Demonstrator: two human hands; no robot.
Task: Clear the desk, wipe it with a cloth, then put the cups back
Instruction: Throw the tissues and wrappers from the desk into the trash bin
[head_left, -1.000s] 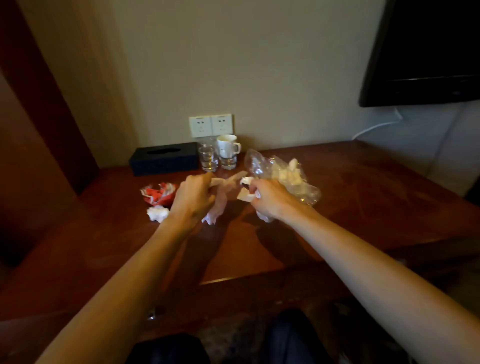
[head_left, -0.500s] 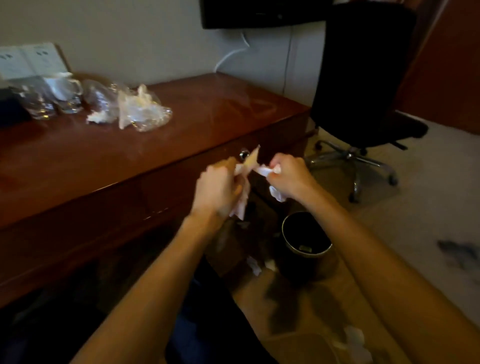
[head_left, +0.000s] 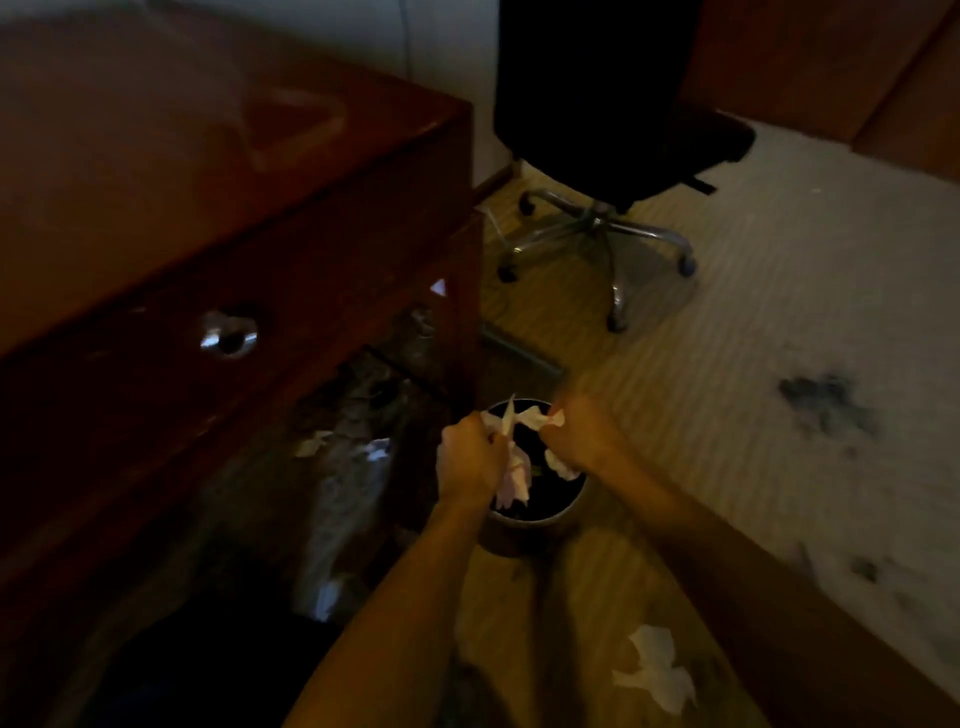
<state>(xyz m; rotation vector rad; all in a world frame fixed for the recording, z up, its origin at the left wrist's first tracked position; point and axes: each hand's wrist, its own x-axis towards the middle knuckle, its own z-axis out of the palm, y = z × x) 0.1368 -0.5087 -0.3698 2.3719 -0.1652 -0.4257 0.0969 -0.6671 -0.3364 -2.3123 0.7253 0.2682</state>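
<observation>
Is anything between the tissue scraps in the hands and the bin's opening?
Nothing visible. The left hand and right hand hold the crumpled tissue scraps directly over the open mouth of the black bin. It has no lid on, and the desk edge stands off to the left.

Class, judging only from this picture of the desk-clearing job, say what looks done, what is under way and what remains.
Done: scraps are gathered in both hands. Under way: the left hand and right hand hold crumpled tissues over the dark bin, not yet released. Left: a tissue lies on the floor; no wiping cloth or cups show here.
</observation>
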